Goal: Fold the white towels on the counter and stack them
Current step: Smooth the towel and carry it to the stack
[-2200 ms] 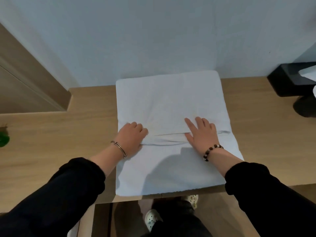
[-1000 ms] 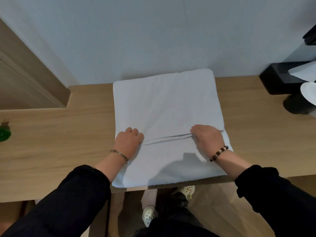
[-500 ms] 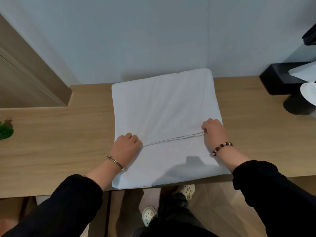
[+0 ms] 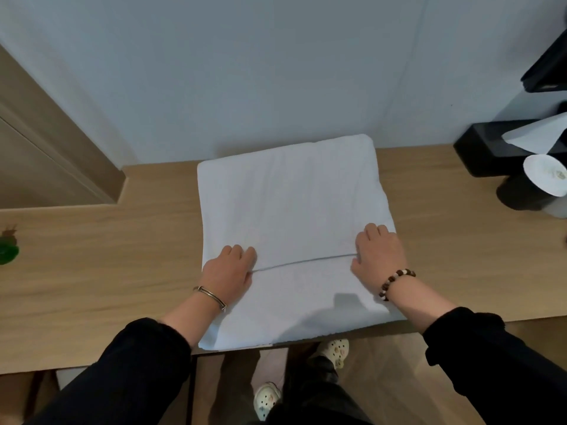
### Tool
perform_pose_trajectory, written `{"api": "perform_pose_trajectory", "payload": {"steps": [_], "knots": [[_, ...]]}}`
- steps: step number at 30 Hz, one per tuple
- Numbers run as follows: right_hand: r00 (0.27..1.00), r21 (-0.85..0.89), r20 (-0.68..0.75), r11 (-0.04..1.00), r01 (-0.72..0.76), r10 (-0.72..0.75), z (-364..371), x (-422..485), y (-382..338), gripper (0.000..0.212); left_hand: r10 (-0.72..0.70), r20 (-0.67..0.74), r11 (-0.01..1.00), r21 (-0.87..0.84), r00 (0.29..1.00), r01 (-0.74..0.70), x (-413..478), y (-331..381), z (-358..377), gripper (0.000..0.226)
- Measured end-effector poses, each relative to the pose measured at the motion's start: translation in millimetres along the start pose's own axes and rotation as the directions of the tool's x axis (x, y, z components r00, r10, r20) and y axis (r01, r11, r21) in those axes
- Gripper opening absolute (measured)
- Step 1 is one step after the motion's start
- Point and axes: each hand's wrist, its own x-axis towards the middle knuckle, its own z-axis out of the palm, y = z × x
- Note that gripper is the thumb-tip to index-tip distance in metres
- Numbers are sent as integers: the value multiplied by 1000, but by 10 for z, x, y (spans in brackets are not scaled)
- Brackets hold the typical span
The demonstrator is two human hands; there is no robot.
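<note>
— What changes here?
— The right hand [image 4: 379, 256] has slid outward along the folded edge [image 4: 303, 261] of the square white terry towel [image 4: 291, 194]. It now sits at the right end, while the left hand [image 4: 228, 271] stays at the left end. The ridge lies flatter.
— Are they gripping?
— Both curl their fingers on the cloth, but I cannot tell whether they pinch or press. The towel lies on the pale wooden counter [image 4: 107, 256] by the wall, and looks ready for its next fold.

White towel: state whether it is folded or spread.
Folded: an upper layer's edge crosses the towel from left hand to right hand.
</note>
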Motion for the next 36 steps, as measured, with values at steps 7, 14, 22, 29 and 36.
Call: {"api": "perform_pose_trajectory", "payload": {"steps": [7,14,22,29,36], "knots": [[986,48,124,993,108,-113,57,244,-192,76,-85,182,975,217,980,44,177,10,49,72],[993,-23,91,997,77,-75,65,381,-187,67,-108,145,941,333,984,54,321,-1,-28,66],[996,1,51,998,67,-67,106,434,-151,66,-155,259,962,261,953,86,416,9,89,82],[997,-16,-50,998,-56,55,-149,421,-34,67,-121,111,950,301,986,83,586,-38,-317,62],[834,158,-543,987,-10,95,-644,-73,-23,68,33,-366,999,20,930,-27,-21,126,-751,64]]}}
